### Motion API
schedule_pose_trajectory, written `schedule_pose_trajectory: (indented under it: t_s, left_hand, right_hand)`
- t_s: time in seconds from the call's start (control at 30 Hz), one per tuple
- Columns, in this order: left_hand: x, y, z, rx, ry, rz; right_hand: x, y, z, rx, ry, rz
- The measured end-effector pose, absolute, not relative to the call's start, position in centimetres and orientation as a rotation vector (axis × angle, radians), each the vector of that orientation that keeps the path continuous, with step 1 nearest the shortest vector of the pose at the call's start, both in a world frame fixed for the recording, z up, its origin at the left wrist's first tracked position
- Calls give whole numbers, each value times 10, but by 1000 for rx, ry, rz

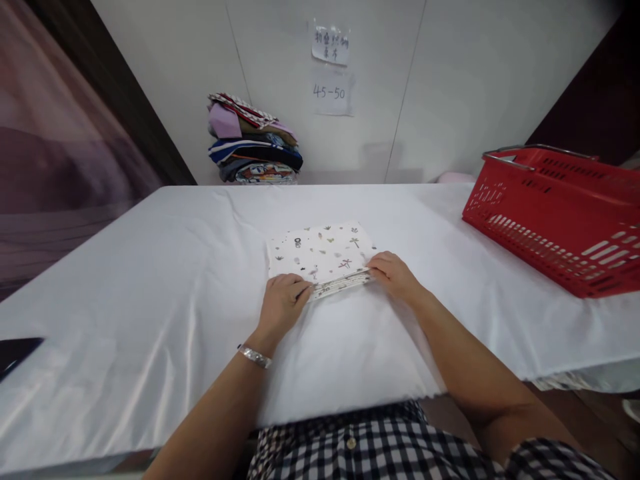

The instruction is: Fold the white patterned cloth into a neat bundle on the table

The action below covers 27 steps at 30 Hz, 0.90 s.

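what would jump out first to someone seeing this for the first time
Probably the folded white printed cloth at the middle of the white-covered table, with the left hand and right hand gripping its near edge at either end. Next, the bright red basket at the table's right edge. Then the stack of folded colourful clothes against the back wall, left of two paper notes.

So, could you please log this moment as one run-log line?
left hand: grips near edge of folded printed cloth | right hand: grips same edge | cloth flat on white table | red basket at right
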<state>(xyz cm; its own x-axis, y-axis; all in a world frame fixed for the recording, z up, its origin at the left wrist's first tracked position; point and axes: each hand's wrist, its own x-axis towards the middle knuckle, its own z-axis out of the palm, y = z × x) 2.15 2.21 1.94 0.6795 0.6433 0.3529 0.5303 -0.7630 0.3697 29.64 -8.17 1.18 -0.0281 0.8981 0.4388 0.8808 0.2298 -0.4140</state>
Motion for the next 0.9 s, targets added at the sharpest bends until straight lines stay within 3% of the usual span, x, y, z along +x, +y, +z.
schedule_pose_trajectory:
  t_s: [0.9]
  left_hand:
    - [18, 23, 19, 2544, 904, 810]
  right_hand:
    - [276, -83, 11, -1518, -1983, 75]
